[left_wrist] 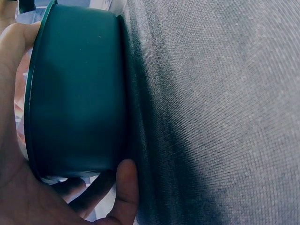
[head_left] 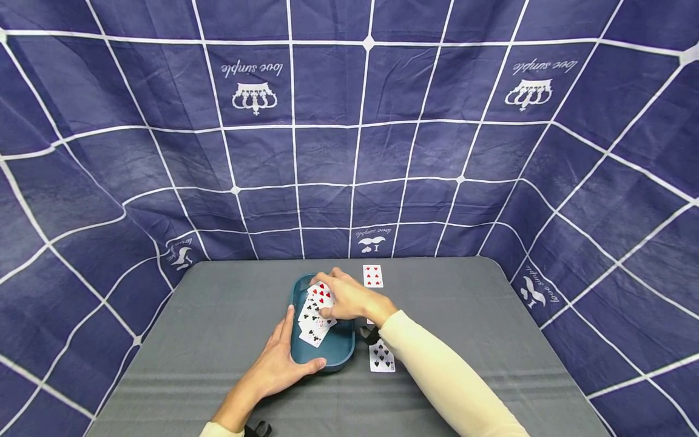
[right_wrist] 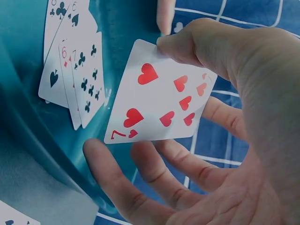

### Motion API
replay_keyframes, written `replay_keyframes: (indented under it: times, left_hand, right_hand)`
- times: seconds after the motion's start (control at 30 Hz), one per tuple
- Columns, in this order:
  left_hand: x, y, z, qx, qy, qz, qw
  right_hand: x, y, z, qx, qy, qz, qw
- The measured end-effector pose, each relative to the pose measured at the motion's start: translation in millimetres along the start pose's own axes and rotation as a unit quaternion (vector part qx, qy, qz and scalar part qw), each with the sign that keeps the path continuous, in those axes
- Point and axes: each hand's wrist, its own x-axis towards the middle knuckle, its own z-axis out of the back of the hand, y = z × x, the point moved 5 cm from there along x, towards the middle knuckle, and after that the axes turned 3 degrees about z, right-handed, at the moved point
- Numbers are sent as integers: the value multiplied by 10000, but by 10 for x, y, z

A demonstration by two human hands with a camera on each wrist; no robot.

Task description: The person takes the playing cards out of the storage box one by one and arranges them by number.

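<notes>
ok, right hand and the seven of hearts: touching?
Touching: the right wrist view shows the right hand pinching the seven of hearts between thumb and fingers.

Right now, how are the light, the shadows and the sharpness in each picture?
Head view: bright, lines on the blue cloth curving, perhaps lens distortion; left wrist: bluish cast, dark shadow beside the tray on the grey table; right wrist: seven of hearts sharp enough to read.

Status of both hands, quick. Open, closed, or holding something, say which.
Left hand: holding the blue tray, thumb at its rim, fingers along its side.
Right hand: holding the seven of hearts between thumb and fingers.
</notes>
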Motion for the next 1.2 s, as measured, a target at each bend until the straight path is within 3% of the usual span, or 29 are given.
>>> replay_keyframes:
  times: [0.57,0.93,1.2]
  left_hand:
    - [25,1,-15,59,-88,-24,9999]
    - [2,-8,-11,40,-71,-3,10000]
    - [7,-2,-12,48,-33,-5,10000]
  right_hand:
    - [-350,-90,311,272,-628,172,9975]
    - [-550,-271,351,233,-703,136,9972]
    - [-685,-331,406,152,-667,366,9970]
